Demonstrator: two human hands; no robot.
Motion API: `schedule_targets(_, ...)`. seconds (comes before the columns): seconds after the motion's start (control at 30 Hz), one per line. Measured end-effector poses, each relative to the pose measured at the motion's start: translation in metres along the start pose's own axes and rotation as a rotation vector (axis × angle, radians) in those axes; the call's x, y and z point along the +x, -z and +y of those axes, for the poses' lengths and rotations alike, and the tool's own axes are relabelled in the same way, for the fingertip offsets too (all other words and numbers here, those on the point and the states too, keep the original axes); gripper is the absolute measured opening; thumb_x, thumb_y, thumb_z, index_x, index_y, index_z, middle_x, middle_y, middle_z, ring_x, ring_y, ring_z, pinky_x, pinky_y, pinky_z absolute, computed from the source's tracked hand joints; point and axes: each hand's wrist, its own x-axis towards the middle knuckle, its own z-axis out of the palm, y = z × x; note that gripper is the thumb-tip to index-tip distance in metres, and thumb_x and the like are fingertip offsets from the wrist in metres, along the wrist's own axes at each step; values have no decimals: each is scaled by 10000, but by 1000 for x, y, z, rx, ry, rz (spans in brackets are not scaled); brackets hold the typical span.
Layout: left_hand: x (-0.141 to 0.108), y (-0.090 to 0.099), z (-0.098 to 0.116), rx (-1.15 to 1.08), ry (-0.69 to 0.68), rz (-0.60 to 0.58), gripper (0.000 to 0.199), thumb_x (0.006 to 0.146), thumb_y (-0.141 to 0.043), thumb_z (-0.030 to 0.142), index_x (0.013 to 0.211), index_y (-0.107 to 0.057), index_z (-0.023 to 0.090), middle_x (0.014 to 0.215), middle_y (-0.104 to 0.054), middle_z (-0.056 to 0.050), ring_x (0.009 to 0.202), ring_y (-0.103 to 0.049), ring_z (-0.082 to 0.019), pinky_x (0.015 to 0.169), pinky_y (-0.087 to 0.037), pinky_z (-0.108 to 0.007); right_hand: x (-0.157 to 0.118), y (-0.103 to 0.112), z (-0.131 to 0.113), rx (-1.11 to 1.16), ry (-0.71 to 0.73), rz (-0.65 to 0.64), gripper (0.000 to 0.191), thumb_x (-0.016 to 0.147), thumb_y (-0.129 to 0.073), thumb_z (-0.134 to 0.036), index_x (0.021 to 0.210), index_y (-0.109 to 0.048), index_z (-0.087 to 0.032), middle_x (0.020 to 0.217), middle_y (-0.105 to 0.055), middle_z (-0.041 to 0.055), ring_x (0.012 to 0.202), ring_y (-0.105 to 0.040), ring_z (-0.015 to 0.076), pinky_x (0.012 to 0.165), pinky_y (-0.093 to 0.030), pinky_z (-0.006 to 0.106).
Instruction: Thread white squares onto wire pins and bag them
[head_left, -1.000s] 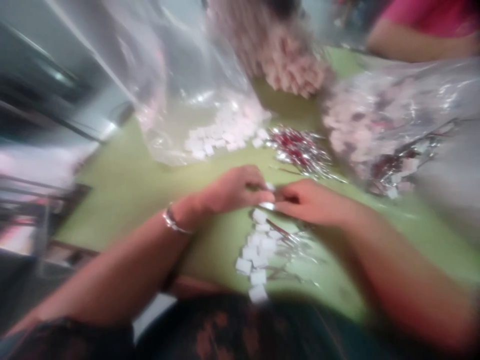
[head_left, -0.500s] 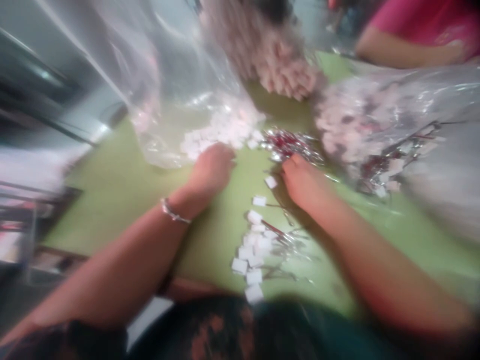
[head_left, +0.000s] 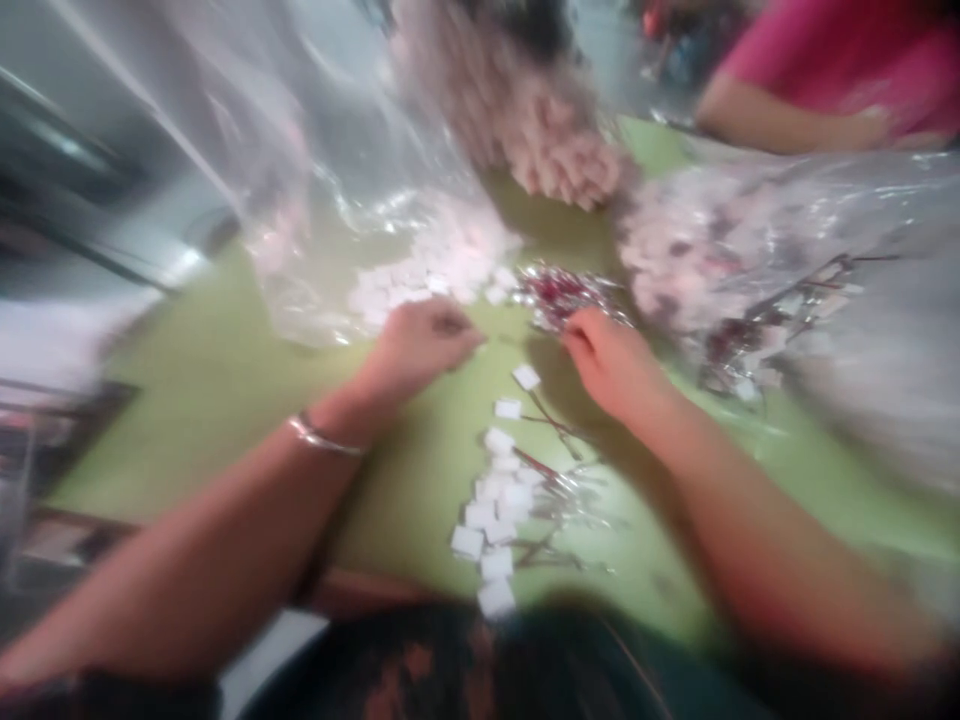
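Observation:
My left hand (head_left: 429,345) hovers just in front of a heap of small white blocks (head_left: 457,255), thumb and fingers pinched together; blur hides what is between the fingertips. Across from it, my right hand (head_left: 611,355) is closed beside a pile of shiny silver and red pieces (head_left: 559,290), and its fingertips hide anything they grip. Below and between the hands lie several white blocks with thin dark stems (head_left: 495,500), bunched in a rough column. One such stemmed block (head_left: 526,377) lies apart at the top of the column.
A clear plastic bag (head_left: 315,190) spreads behind the white heap. Pale pink bundles (head_left: 559,150) stand at the back. At right lies another filled plastic bag (head_left: 697,250) with stemmed pieces on it. Beyond the green table (head_left: 202,400) is a person in a pink top (head_left: 847,70).
My left hand has drawn back slightly from the white heap, its fingers now pinched. My right hand stays by the silver and red pile. The whole view has shifted a little.

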Motion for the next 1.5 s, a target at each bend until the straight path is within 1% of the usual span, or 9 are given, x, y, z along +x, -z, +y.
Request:
schedule_targets(0.1, -3, -7, -1, -340, 162, -96, 195, 764, -694, 334, 797, -685, 142, 604, -638, -28, 519, -553, -101, 532, -442, -238, -3, 6, 0, 165, 41, 81, 120, 905, -468, -257, 886, -576, -210, 809, -662, 34, 695, -568, 167, 653, -398, 290)
schedule_targets(0.2, -5, -13, -1, -566, 275, -92, 201, 769, -713, 295, 878, -709, 126, 616, -642, -21, 544, -571, -82, 558, -464, -217, -8, 3, -6, 169, 145, 108, 139, 899, -488, -272, 899, -612, -209, 850, -679, 41, 733, -577, 171, 690, -407, 292)
schedule_targets(0.3, -8, -16, 4, -738, 353, -86, 127, 767, -721, 205, 846, -714, 106, 683, -668, -29, 593, -596, -72, 641, -506, -217, -14, -3, -15, 105, 271, 78, 210, 924, -448, -272, 892, -641, -197, 877, -686, 59, 780, -582, 182, 694, -392, 295)
schedule_targets(0.43, -10, -14, 13, -850, 388, -129, 85, 762, -696, 79, 846, -709, 87, 738, -688, -41, 642, -626, -77, 724, -526, -230, -20, -7, -24, 60, 279, -3, 255, 937, -428, -282, 842, -644, -186, 777, -657, 45, 680, -537, 160, 615, -343, 281)
schedule_targets(0.6, -12, -13, 15, -821, 303, -205, 124, 746, -716, 89, 870, -704, 96, 738, -680, -41, 648, -619, -84, 708, -529, -246, -19, -4, -27, 105, 198, -113, 275, 929, -438, -290, 716, -580, -189, 622, -554, -8, 562, -427, 119, 562, -277, 269)
schedule_targets(0.77, -14, -14, 15, -781, 265, -217, 120, 746, -709, 109, 863, -684, 122, 685, -663, -8, 608, -610, -77, 639, -505, -219, -17, 3, -30, 347, 104, -227, 300, 912, -462, -316, 645, -518, -190, 571, -468, -41, 553, -409, 102, 557, -298, 247)
schedule_targets(1.0, -16, -14, 19, -806, 264, -272, 92, 732, -711, 116, 804, -656, 132, 641, -644, 6, 584, -598, -76, 610, -500, -208, -20, 10, -33, 840, -139, -499, 274, 915, -481, -335, 714, -580, -178, 527, -406, -66, 476, -339, 73, 466, -238, 218)
schedule_targets(1.3, -15, -11, 15, -793, 190, -355, 119, 740, -747, 203, 805, -668, 141, 685, -652, -27, 609, -611, -99, 619, -513, -233, -20, 12, -34, 1061, -257, -624, 268, 894, -511, -327, 680, -565, -175, 456, -346, -82, 418, -281, 60, 408, -199, 208)
schedule_targets(1.5, -19, -12, 12, -666, -44, -306, 139, 752, -734, 224, 844, -651, 162, 683, -669, -11, 604, -625, -104, 612, -517, -233, -22, 11, -32, 1228, -434, -712, 266, 860, -553, -323, 632, -527, -189, 417, -298, -99, 347, -231, 46, 341, -155, 193)
